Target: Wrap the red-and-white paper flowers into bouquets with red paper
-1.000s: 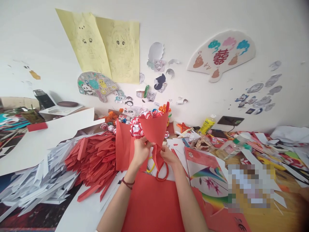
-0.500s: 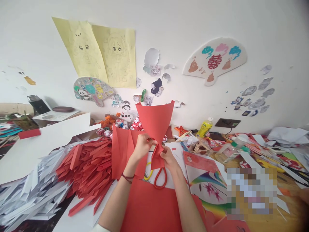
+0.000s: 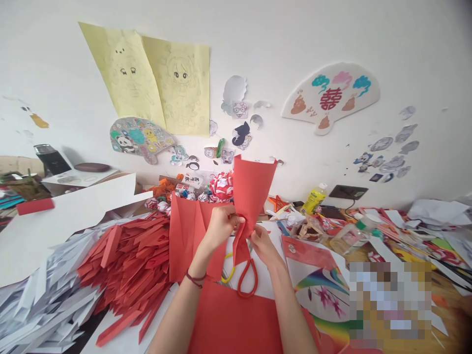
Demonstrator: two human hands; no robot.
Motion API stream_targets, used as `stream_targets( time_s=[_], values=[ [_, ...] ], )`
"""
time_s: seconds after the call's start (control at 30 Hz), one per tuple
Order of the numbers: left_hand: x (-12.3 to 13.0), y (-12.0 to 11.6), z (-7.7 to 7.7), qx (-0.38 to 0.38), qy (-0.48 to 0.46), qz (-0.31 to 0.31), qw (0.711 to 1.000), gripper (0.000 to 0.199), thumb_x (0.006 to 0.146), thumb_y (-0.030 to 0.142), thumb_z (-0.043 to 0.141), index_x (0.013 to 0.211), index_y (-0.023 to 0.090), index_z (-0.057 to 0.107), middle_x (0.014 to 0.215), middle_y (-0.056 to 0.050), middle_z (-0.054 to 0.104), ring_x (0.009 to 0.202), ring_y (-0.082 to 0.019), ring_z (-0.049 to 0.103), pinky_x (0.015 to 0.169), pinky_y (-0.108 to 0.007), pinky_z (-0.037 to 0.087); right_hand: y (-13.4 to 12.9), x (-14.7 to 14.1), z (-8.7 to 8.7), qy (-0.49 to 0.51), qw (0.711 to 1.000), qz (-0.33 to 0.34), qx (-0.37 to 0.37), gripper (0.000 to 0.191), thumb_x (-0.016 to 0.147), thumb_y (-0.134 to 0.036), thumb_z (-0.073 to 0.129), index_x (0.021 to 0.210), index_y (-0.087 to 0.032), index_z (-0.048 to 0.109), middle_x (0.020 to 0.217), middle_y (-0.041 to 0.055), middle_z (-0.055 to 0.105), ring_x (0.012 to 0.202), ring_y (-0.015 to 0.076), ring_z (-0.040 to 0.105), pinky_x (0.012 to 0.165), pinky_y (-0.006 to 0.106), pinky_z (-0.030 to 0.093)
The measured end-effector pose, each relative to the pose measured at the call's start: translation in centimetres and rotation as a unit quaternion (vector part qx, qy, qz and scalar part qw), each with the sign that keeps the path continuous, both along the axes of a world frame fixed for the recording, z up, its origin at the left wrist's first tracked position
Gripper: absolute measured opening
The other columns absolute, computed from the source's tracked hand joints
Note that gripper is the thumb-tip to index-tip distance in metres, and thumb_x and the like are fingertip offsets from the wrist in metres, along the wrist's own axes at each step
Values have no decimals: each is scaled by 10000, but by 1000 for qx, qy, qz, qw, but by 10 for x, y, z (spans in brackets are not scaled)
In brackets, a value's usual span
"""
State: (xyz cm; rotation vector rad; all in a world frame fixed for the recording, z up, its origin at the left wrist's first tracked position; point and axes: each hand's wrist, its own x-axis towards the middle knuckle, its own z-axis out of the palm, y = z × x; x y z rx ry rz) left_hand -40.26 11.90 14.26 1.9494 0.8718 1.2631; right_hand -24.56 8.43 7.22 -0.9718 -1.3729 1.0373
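Note:
A sheet of red paper (image 3: 254, 189) stands up between my hands, its upper part curved and its lower part pinched and folded. My left hand (image 3: 223, 226) grips it at the left side, fingers closed. On the right, my right hand (image 3: 261, 241) pinches the lower edge. Below the sheet lie scissors with a red handle loop (image 3: 247, 280), and a yellow loop (image 3: 228, 268) shows beside it. Creased red paper (image 3: 188, 231) is behind my left wrist. Flat red paper (image 3: 236, 319) lies between my forearms.
To the left are heaps of folded red strips (image 3: 129, 260) and white strips (image 3: 40, 295). A rainbow-printed sheet (image 3: 317, 295) lies at the right. Farther back stand a yellow bottle (image 3: 314, 197) and a clear bottle (image 3: 352, 233) amid paper scraps. The wall is close behind.
The red sheet has shifted right in view and its top looks narrower, turned more edge-on. Both hands still hold it, having moved slightly right. The view has shifted a little.

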Motion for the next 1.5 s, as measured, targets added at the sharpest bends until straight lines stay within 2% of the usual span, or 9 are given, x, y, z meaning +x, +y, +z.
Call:
stream_targets(
  time_s=[0.13,0.23,0.37,0.6,0.77,0.9,1.23,1.33,1.5],
  values=[
    [-3,-8,13,67,70,114,989,177,779,234,592,613,171,599,587,7,562,545,-115,458,536,-232,308,1,7,32,50,998,21,28,625,733,-621,629,1224,-240,556,1157,93,637,1042,245,602,913,376,484],
    [-4,-13,20,99,107,168,975,175,819,261,573,666,189,619,644,-5,594,556,-124,473,541,-242,284,7,11,56,-1,999,36,35,515,719,-509,708,1130,-212,618,1076,87,667,947,229,630,873,359,498],
    [-4,-16,20,126,147,209,959,164,851,270,545,749,210,659,710,-28,631,593,-142,528,535,-247,266,17,9,73,-26,999,-17,37,354,720,-430,727,969,-184,677,974,71,698,901,236,643,790,342,523],
    [-2,-9,10,145,176,206,952,148,840,286,573,798,215,696,725,-37,648,612,-150,553,535,-243,276,35,5,54,38,997,-71,10,394,651,-439,766,922,-186,632,753,12,660,620,169,580,560,290,493],
    [-2,-3,7,132,167,150,966,172,851,295,572,762,205,689,699,-26,642,595,-135,542,540,-234,288,35,12,45,-10,999,-43,-11,317,691,-486,717,645,-198,592,544,-12,553,523,143,497,512,274,433],
    [0,-1,5,112,150,120,975,218,824,358,609,696,186,651,633,-14,620,533,-121,498,516,-233,268,32,15,49,-6,998,-56,-16,270,679,-449,729,674,-203,616,624,2,607,583,156,543,564,282,471],
    [3,-5,9,90,115,79,986,218,837,388,593,767,188,641,670,-12,640,568,-118,504,547,-220,326,38,16,47,39,998,27,32,327,675,-407,752,910,-189,690,879,44,707,809,219,644,709,320,519],
    [3,-7,11,83,105,71,988,232,849,396,578,768,185,630,672,-6,639,587,-115,521,562,-216,344,40,18,41,49,998,46,16,429,649,-477,762,946,-179,678,827,54,697,751,207,631,651,300,509],
    [3,-7,10,91,128,79,984,238,853,413,573,778,191,612,692,10,644,603,-110,533,573,-212,357,42,23,32,48,997,61,4,418,638,-557,747,796,-178,668,639,26,625,598,168,578,562,278,468]
  ],
)
